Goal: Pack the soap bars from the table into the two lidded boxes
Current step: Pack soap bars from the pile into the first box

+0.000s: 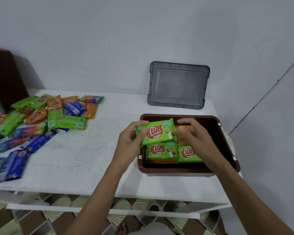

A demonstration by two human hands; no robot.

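Brown and cream patterned floor tiles [71,221] are showing beneath the front edge of a white table [92,163], where a person is reaching forward with both bare forearms. Nearest on the tabletop, an open brown box [176,172] is sitting to the right, and two green soap bars [161,150] are lying flat inside it, side by side on top of an orange layer. Above them, the left hand [131,138] is pinching the left end of a held green bar [157,132], thumb on its face, keeping it tilted over the box's left half. The right hand [193,134] is hovering at that bar's right end with fingers bent, over an orange bar [183,127]; motion blur is hiding whether it is gripping anything. Farther left, a loose pile of bars [41,119] in green, orange and blue wrappers is lying scattered across the table. At the back, a grey lid [177,84] is leaning upright against the pale wall [109,39], and a dark brown object [5,78] is standing at the far left.
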